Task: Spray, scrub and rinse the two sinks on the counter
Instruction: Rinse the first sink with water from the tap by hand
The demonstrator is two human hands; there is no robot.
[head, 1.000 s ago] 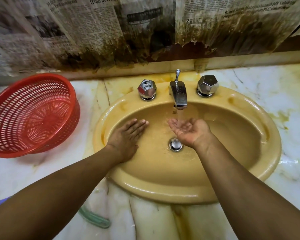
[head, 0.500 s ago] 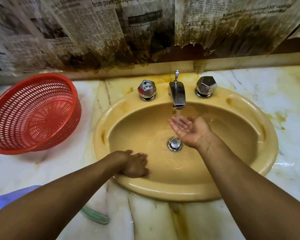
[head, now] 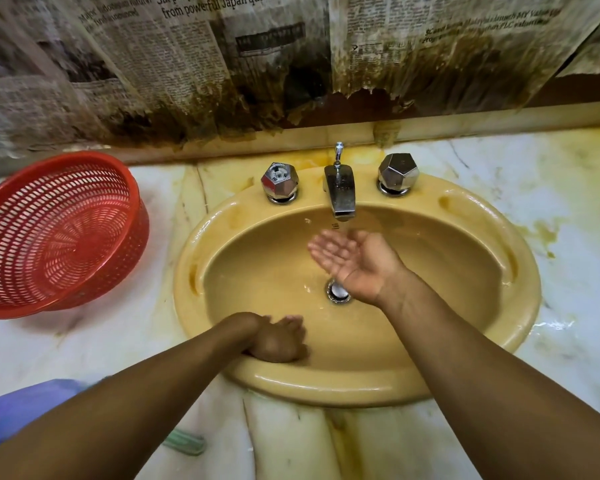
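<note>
A yellow oval sink [head: 520, 282] is set in a stained marble counter [head: 575, 202]. Its chrome faucet [head: 340, 188] stands at the back between two faceted chrome knobs, the left knob [head: 279, 181] and the right knob [head: 398, 173]. Water runs from the spout. My right hand [head: 354, 261] is cupped palm up under the stream, above the drain [head: 338, 291]. My left hand [head: 278, 337] presses against the inner front-left wall of the basin, palm down with the fingers bent against the wall. It holds nothing.
A red plastic mesh basket [head: 59, 230] lies tilted on the counter left of the sink. Stained newspaper [head: 222, 64] covers the wall behind. A blue cloth-like thing [head: 11, 410] and a green object [head: 184, 441] sit at the near left edge.
My left hand slid from the basin's left side down to its front wall. My right hand stayed cupped under the running water.
</note>
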